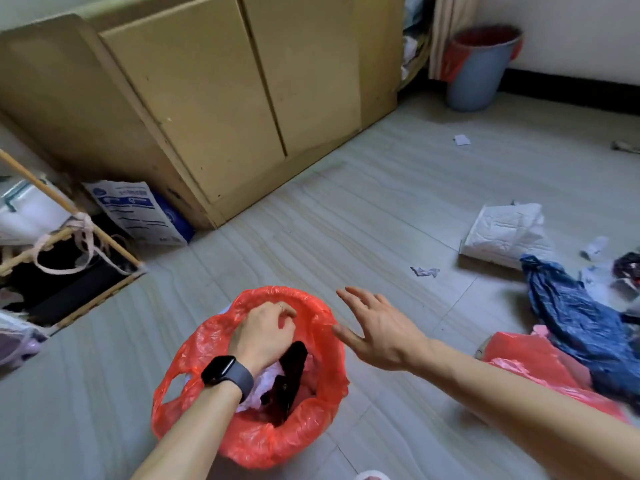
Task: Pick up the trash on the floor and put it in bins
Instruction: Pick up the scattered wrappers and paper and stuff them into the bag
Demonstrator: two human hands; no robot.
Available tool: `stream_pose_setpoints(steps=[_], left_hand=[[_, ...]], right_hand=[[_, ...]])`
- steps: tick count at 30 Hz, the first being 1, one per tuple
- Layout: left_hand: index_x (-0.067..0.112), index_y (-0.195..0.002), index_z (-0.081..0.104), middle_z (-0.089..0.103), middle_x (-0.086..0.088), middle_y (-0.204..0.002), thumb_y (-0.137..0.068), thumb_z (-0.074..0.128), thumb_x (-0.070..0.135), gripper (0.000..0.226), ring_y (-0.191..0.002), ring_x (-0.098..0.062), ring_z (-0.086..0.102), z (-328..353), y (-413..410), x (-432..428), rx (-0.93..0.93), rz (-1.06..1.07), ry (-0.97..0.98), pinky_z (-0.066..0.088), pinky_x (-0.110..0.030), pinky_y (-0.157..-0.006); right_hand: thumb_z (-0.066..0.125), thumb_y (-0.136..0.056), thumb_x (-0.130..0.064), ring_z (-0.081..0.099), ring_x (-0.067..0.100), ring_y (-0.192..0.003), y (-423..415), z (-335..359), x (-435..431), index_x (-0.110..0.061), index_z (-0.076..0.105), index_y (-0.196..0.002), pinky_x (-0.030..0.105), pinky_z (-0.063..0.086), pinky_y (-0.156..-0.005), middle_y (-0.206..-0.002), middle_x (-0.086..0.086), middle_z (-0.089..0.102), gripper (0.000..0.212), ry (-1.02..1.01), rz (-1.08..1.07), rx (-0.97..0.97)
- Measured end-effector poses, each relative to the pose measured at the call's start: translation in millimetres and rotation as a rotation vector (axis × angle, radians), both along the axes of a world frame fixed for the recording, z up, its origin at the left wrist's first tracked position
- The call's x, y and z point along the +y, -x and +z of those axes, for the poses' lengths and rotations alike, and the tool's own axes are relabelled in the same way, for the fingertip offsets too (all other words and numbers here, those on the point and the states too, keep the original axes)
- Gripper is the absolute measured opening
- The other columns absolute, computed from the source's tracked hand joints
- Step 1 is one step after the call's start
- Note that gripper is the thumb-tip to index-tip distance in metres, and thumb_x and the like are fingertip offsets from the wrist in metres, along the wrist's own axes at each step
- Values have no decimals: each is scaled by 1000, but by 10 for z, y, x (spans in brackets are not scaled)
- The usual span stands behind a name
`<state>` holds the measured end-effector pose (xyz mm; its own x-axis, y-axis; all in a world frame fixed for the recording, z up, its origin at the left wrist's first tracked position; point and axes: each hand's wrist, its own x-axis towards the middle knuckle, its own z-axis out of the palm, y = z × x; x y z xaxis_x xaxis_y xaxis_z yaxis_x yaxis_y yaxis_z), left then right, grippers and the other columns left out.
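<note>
A bin lined with a red plastic bag [249,441] stands on the floor just in front of me, holding white paper and a long black piece of trash [291,372]. My left hand [265,332], a dark watch on its wrist, reaches into the bin with curled fingers and grips the top of the black piece. To the right of the bin's rim, my right hand [379,332] hovers with fingers spread and holds nothing. Trash lies on the floor to the right: a white paper pad [505,233], a small crumpled scrap [424,271], a blue plastic bag [581,323] and a red bag [540,372].
A second bin [481,71], blue with a red liner, stands in the far corner by the wall. A tan cabinet [214,98] runs along the back. A wooden-framed basket [69,282] of dark things sits at the left. Small paper scraps [462,140] dot the far floor.
</note>
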<state>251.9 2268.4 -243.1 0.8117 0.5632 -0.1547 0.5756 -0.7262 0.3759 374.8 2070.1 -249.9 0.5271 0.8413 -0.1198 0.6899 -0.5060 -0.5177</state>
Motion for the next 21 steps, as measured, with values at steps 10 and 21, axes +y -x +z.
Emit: stream_pose_setpoints(steps=[10, 21], left_hand=[[38, -116, 60, 58, 11, -124, -88, 50, 34, 30, -117, -15, 55, 172, -1425, -1344, -104, -281, 72, 49, -37, -92], [39, -148, 31, 23, -3, -153, -92, 49, 29, 60, -131, -33, 38, -1458, -2876, -1595, 368, -384, 15, 40, -43, -101]], right_hand=[[61, -92, -39, 45, 16, -128, -635, -60, -1538, -23, 51, -138, 23, 30, -107, -138, -4, 53, 50, -191, -506, -1], [48, -94, -43, 34, 31, -141, -2084, -1362, -1873, -25, 44, -145, 39, 27, -117, -155, 7, 37, 54, 318, -535, 139]])
